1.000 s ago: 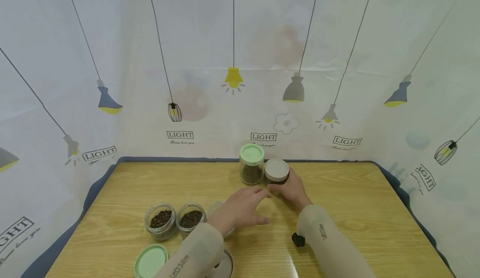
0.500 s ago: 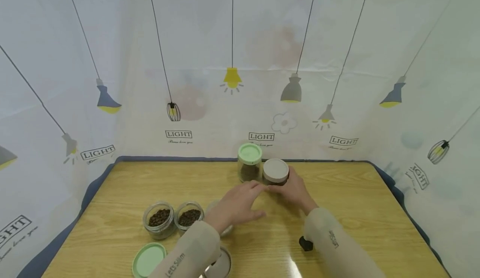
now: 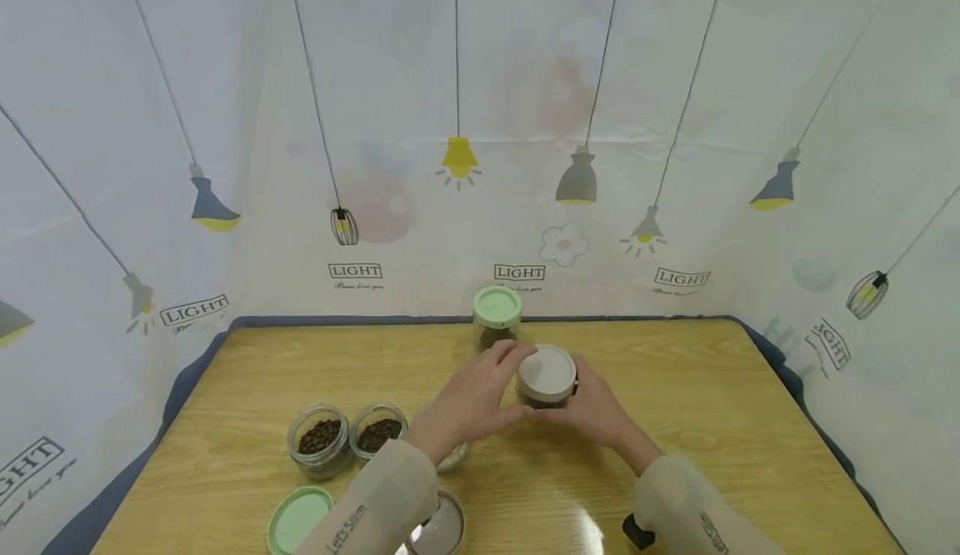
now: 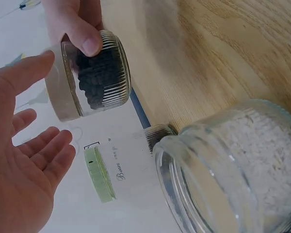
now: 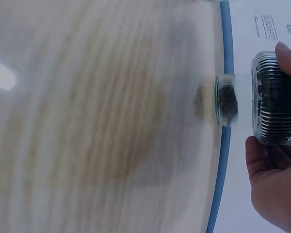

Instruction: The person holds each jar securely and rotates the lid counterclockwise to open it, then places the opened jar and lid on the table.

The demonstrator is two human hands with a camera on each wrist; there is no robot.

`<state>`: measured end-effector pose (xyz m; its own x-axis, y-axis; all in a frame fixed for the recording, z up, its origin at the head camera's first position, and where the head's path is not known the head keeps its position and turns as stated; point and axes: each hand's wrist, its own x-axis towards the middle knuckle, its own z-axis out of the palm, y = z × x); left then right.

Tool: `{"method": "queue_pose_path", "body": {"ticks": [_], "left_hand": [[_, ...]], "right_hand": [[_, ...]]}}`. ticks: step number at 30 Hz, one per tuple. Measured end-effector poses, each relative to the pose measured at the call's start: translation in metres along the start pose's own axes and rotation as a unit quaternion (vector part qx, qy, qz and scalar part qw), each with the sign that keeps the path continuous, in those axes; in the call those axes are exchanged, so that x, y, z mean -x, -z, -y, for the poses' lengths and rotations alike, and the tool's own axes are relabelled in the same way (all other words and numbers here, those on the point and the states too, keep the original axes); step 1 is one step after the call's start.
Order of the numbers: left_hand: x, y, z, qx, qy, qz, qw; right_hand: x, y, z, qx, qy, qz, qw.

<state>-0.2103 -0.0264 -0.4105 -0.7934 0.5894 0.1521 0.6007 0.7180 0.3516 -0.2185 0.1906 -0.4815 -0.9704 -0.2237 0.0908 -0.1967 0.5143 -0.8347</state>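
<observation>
a ribbed clear-glass jar of dark beans [image 4: 102, 80], topped by a flat pale grey lid [image 3: 547, 369], is held upright above the light wooden counter [image 3: 720, 422] by the right hand [image 3: 596, 409], its fingers clamped round the glass. the left hand [image 3: 474, 397] is held beside the lid, fingers apart; whether the lid is touched cannot be told. behind, a green-lidded clear-glass jar [image 3: 497, 318] is seen; an open clear-glass jar of white grains [image 4: 228, 165] is partly hidden by the left hand in the head view.

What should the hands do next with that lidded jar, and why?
Perhaps curl the left hand round the lid: the right hand holds the jar by its glass, while the left hand is open right by that lid.
</observation>
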Motion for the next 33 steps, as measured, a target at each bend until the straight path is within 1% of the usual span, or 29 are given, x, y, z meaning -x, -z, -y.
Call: {"method": "queue_pose_path", "body": {"ticks": [3,5,8,10,13,16,19,21,27,30,33], "left_hand": [[-0.002,-0.002,-0.001,0.022,-0.004,0.012,0.9997],[-0.002,-0.002,-0.003,0.043,-0.001,0.030,0.9986],[-0.002,-0.003,-0.005,0.063,0.003,0.055,0.9965],[-0.001,-0.003,-0.007,0.067,0.004,0.068,0.9954],[-0.001,-0.003,-0.010,0.065,0.001,0.074,0.9951],[-0.001,-0.003,-0.012,0.063,-0.006,0.078,0.9950],[-0.001,-0.003,-0.013,0.061,-0.026,0.084,0.9942],[-0.001,-0.003,-0.013,0.055,-0.046,0.088,0.9936],[-0.003,-0.003,-0.009,0.036,-0.108,0.088,0.9896],[-0.004,-0.004,-0.008,0.029,-0.121,0.091,0.9881],[-0.004,-0.005,-0.007,0.020,-0.127,0.091,0.9875]], "right_hand": [[0.008,0.000,0.002,-0.001,0.001,0.007,1.0000],[0.012,-0.001,0.004,-0.005,0.001,0.015,0.9999],[0.018,-0.002,0.006,-0.009,0.016,0.027,0.9995],[0.021,-0.003,0.006,-0.016,0.029,0.035,0.9988],[0.024,-0.005,0.005,-0.026,0.047,0.043,0.9976],[0.027,-0.005,0.004,-0.036,0.047,0.048,0.9971],[0.028,-0.006,0.004,-0.038,0.035,0.055,0.9972],[0.029,-0.006,0.003,-0.036,0.028,0.061,0.9971],[0.033,-0.007,0.004,-0.035,0.033,0.074,0.9961],[0.035,-0.009,0.005,-0.036,0.025,0.077,0.9961],[0.037,-0.010,0.005,-0.034,0.023,0.081,0.9959]]}}
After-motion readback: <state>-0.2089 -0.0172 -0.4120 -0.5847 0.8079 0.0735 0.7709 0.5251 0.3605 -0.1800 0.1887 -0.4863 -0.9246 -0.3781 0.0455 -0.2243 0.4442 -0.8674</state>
